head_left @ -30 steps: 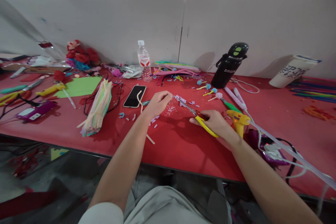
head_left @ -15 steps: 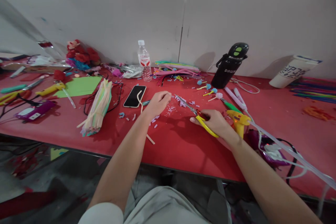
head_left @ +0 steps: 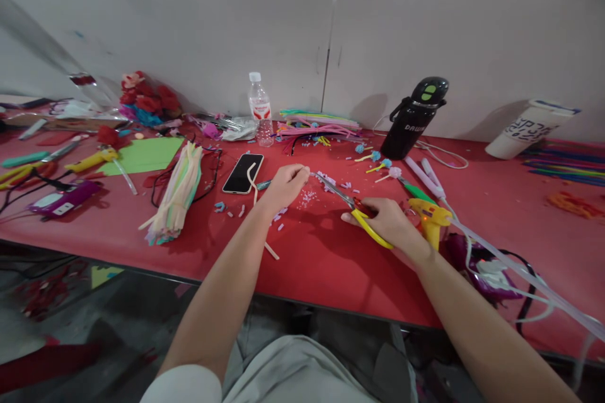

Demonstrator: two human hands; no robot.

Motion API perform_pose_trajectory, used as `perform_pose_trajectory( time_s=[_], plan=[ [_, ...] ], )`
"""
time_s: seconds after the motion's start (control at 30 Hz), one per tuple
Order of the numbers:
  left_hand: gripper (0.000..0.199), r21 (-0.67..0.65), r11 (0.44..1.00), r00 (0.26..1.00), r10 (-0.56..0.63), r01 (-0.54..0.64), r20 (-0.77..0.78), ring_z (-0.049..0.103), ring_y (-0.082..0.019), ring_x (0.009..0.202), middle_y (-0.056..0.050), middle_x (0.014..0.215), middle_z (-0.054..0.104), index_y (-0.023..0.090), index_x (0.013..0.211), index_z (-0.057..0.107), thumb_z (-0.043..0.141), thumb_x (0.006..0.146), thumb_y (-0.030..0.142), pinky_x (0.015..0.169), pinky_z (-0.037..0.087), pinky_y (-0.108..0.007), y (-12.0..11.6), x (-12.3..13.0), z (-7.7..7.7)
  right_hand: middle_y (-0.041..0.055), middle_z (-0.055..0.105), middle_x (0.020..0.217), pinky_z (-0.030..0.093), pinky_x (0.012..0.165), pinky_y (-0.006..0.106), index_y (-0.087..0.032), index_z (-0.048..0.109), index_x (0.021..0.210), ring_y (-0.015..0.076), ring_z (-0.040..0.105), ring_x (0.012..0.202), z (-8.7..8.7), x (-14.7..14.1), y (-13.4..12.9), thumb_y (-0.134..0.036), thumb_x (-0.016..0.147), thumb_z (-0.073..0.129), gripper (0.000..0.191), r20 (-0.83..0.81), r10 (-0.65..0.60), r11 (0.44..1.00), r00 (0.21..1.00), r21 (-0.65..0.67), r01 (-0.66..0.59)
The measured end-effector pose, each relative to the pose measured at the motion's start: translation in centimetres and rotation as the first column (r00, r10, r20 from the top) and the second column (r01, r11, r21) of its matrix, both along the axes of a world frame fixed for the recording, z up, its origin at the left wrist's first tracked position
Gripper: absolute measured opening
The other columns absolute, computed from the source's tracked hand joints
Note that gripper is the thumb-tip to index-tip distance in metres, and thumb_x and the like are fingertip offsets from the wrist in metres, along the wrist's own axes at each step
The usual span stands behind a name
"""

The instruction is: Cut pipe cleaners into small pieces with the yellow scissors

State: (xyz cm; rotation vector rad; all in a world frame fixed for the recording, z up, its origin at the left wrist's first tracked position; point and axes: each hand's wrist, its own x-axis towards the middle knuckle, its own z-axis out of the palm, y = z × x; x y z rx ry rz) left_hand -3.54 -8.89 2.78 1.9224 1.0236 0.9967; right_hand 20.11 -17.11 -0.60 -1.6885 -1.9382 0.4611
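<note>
My right hand (head_left: 380, 219) grips the yellow-handled scissors (head_left: 368, 227), whose blades point up and left toward my left hand (head_left: 289, 184). The fingers of my left hand are pinched together close to the blade tips; what sits between them is too small to make out. Short lilac pieces (head_left: 326, 182) lie on the red table beside the blades, with fine crumbs (head_left: 309, 198) just below. A cream pipe cleaner (head_left: 271, 250) runs partly behind my left wrist, its upper part over the phone (head_left: 242, 174).
A yellow glue gun (head_left: 432, 217) stands right of my right hand, its cord near a purple box (head_left: 456, 252). Behind are a black bottle (head_left: 412, 123), a water bottle (head_left: 261, 114) and small pom-pom stems (head_left: 378, 165). A pipe cleaner bundle (head_left: 177, 198) lies left.
The scissor tips have shifted slightly left, nearer the fingertips of my left hand. Otherwise both hands keep almost the same place.
</note>
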Motion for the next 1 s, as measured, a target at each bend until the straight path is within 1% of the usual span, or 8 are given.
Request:
perform_pose_trajectory(
  time_s=[0.2, 0.43, 0.63, 0.77, 0.83, 1.0],
  plan=[
    [0.033, 0.003, 1.0, 1.0, 0.006, -0.006, 0.002, 0.037, -0.008, 0.053, 0.004, 0.055, 0.039, 0.016, 0.06, 0.041, 0.039, 0.087, 0.035, 0.054, 0.027, -0.024, -0.08, 0.01, 0.1, -0.005, 0.029, 0.055, 0.019, 0.045, 0.021, -0.018, 0.035, 0.056, 0.0074, 0.025, 0.053, -0.23, 0.03, 0.04, -0.063, 0.068, 0.062, 0.054, 0.006, -0.017, 1.0, 1.0, 0.014, 0.017],
    [0.033, -0.05, 0.999, 1.0, 0.01, -0.009, 0.011, 0.037, -0.008, 0.051, 0.002, 0.053, 0.04, 0.016, 0.058, 0.041, 0.039, 0.086, 0.034, 0.052, 0.026, -0.023, -0.14, 0.41, 0.01, -0.005, 0.028, 0.053, 0.018, 0.044, 0.021, -0.017, 0.035, 0.054, 0.007, 0.024, 0.051, -0.05, -0.1, 0.04, -0.066, 0.066, 0.061, 0.057, 0.025, -0.025, 0.999, 0.999, 0.043, 0.023],
    [0.034, -0.078, 0.997, 0.999, 0.002, 0.001, 0.033, 0.039, -0.008, 0.052, 0.002, 0.053, 0.042, 0.016, 0.056, 0.041, 0.039, 0.086, 0.032, 0.052, 0.028, -0.023, -0.23, 0.67, -0.02, -0.005, 0.029, 0.053, 0.019, 0.045, 0.021, -0.018, 0.035, 0.055, 0.0074, 0.025, 0.052, -0.29, -0.01, 0.13, -0.066, 0.066, 0.062, 0.056, 0.026, -0.045, 0.998, 0.999, 0.047, 0.043],
    [0.034, -0.075, 0.997, 0.999, 0.023, -0.02, 0.037, 0.041, -0.008, 0.054, 0.001, 0.055, 0.045, 0.016, 0.056, 0.042, 0.038, 0.086, 0.033, 0.052, 0.029, -0.023, -0.16, 0.62, -0.02, -0.0049, 0.029, 0.055, 0.019, 0.045, 0.021, -0.018, 0.035, 0.056, 0.0075, 0.024, 0.053, -0.3, -0.01, 0.23, -0.066, 0.065, 0.062, 0.056, 0.03, -0.064, 0.997, 0.998, 0.044, 0.062],
    [0.033, -0.066, 0.998, 0.999, 0.012, -0.009, 0.046, 0.042, -0.009, 0.054, 0.001, 0.055, 0.045, 0.016, 0.056, 0.042, 0.039, 0.085, 0.032, 0.053, 0.029, -0.023, -0.09, 0.57, -0.01, -0.0047, 0.029, 0.055, 0.02, 0.045, 0.021, -0.018, 0.036, 0.057, 0.0077, 0.024, 0.053, -0.25, 0.01, 0.22, -0.066, 0.065, 0.062, 0.056, 0.028, -0.069, 0.996, 0.997, 0.05, 0.068],
    [0.034, -0.073, 0.997, 0.999, 0.015, -0.011, 0.049, 0.042, -0.009, 0.054, 0.001, 0.055, 0.045, 0.016, 0.057, 0.043, 0.039, 0.085, 0.033, 0.053, 0.03, -0.023, -0.04, 0.56, 0.02, -0.004, 0.029, 0.056, 0.02, 0.044, 0.022, -0.018, 0.037, 0.056, 0.0078, 0.025, 0.052, -0.03, -0.03, 0.0, -0.065, 0.067, 0.06, 0.054, 0.007, -0.053, 0.997, 0.999, 0.055, 0.053]
  ],
)
